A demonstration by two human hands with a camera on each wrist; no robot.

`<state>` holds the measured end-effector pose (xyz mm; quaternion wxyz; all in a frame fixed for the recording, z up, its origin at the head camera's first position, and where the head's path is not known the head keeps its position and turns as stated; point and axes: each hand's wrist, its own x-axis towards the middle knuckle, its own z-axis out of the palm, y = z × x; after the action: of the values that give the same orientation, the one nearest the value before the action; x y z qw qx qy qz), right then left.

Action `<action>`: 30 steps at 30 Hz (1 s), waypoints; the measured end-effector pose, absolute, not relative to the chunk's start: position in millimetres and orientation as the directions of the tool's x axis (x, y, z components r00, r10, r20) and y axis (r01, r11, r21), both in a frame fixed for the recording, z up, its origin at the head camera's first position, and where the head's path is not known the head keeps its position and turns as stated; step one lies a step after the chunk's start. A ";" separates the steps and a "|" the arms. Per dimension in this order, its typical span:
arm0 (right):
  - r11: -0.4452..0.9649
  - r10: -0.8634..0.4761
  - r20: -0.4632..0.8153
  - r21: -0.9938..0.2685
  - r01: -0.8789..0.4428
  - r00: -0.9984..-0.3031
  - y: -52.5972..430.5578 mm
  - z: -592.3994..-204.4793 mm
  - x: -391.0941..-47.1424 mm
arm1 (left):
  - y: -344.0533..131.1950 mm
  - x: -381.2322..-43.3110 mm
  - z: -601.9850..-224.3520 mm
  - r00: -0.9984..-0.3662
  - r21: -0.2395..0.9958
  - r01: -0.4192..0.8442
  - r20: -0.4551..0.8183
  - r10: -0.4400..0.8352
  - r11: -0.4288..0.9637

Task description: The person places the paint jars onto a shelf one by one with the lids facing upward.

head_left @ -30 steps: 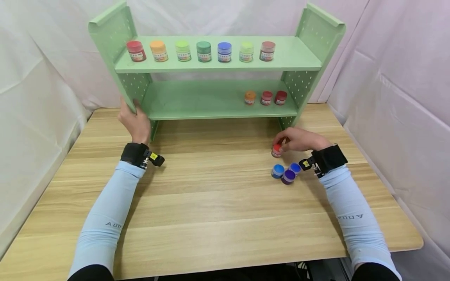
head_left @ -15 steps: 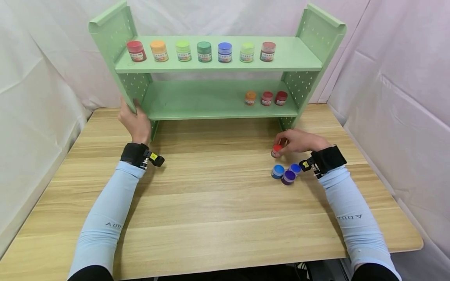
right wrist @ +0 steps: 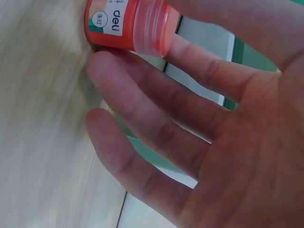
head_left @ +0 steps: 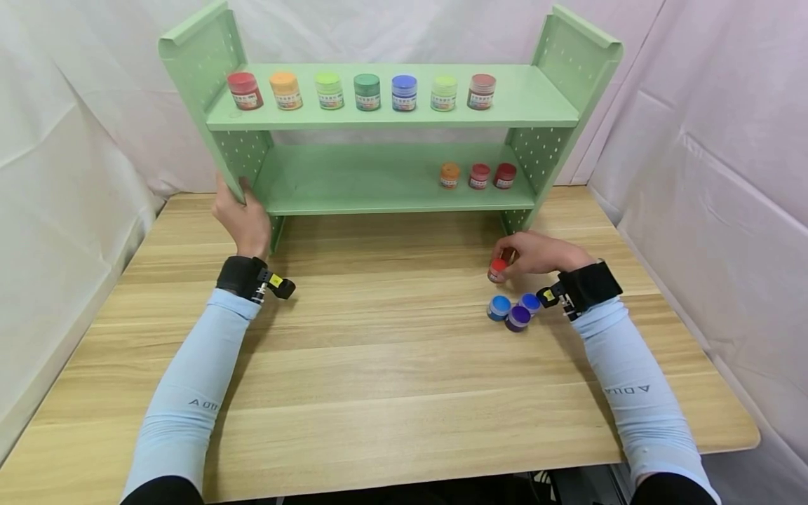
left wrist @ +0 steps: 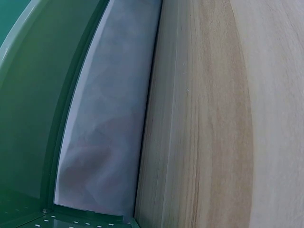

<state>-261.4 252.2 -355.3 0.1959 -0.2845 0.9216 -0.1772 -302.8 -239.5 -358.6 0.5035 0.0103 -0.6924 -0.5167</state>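
My right hand [head_left: 538,252] pinches a small orange-red paint jar [head_left: 496,271] low over the table, just in front of the shelf's right foot. In the right wrist view the jar [right wrist: 126,21] shows a clear-rimmed lid and a "deli" label; the other fingers [right wrist: 123,90] spread below it. My left hand [head_left: 245,221] grips the left side panel of the green two-tier shelf [head_left: 353,172], thumb along its edge, with some fingers hidden behind. Only the shelf and table show in the left wrist view. Two blue jars [head_left: 499,307] and a purple jar [head_left: 517,318] stand clustered near my right wrist.
Several larger jars [head_left: 367,92] form a row on the upper tier. An orange jar [head_left: 449,176] and two red jars [head_left: 479,177] stand at the right of the lower tier. White cloth [head_left: 713,175] hangs around the wooden table [head_left: 379,365].
Both hands stay nearly in place. The right fingers shift very slightly around the orange-red jar; the shelf and the other jars keep their places.
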 end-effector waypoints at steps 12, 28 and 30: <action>0.760 -0.609 -0.239 -0.448 -0.470 -0.756 251.7 -353.0 -260.6 | -238.7 -302.1 -357.6 -0.500 0.734 0.495 0.678 -0.538 0.465; 0.700 -0.638 -0.074 -0.470 -0.537 -0.767 245.4 -331.6 -250.5 | -219.8 -278.8 -338.2 -0.483 0.730 0.506 0.681 -0.550 0.460; 0.691 -0.640 -0.046 -0.471 -0.548 -0.767 243.9 -327.4 -248.9 | -222.1 -282.2 -340.5 -0.485 0.734 0.505 0.677 -0.555 0.454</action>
<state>-248.9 243.9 -327.4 0.1040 -0.3252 0.9136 -0.2210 -282.2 -222.1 -340.5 0.5074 0.0179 -0.6852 -0.5223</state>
